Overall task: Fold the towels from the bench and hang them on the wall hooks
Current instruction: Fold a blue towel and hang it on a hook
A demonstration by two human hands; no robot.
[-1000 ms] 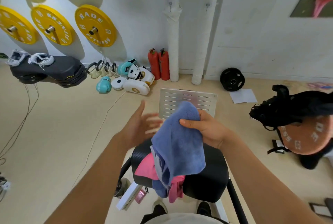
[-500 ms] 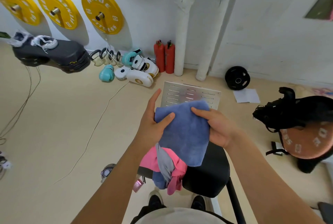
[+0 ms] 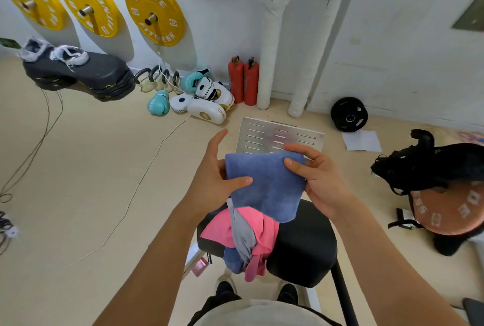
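Blue towel (image 3: 264, 184): I see it folded and soft, held above the black bench (image 3: 303, 244).
Left hand (image 3: 214, 181): thumb pinches the towel's left edge, forefinger pointing up.
Right hand (image 3: 317, 181): fingers curled round the right edge.
Bench pile: one pink towel (image 3: 267, 228), one grey towel (image 3: 245, 236), blue cloth beneath.
Far left wall: three yellow plates (image 3: 154, 11).
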